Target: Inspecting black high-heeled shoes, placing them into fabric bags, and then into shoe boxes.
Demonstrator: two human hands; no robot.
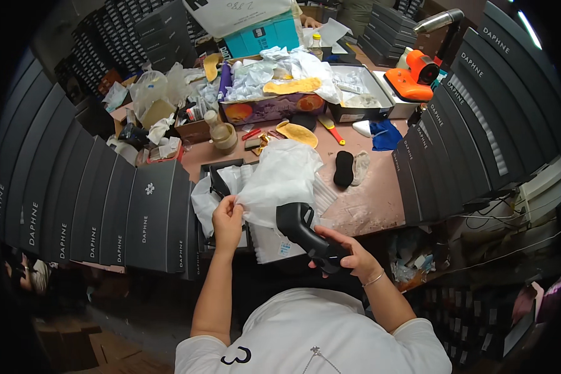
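My left hand (228, 218) pinches the edge of a sheet of white tissue paper (283, 171) between thumb and fingers. In my right hand (354, 258) is a black shoe (321, 246), its toe end pointing away and left, touching the tissue's lower edge. My fingers wrap round the shoe's near end. Left of the tissue stands a dark shoe box (215, 167) lined with white paper, partly hidden by my left hand. Another black shoe (218, 182) shows in it. White pleated packing material (271, 245) lies under the tissue and the shoe.
Stacked dark shoe boxes wall the table on the left (153, 218) and right (439, 162). Behind is a carton (262, 111) full of crumpled paper. A brush (332, 129), a black insole-like pad (343, 168), a beige pad (359, 168) and a blue cloth (386, 135) lie on the pink tabletop (380, 202).
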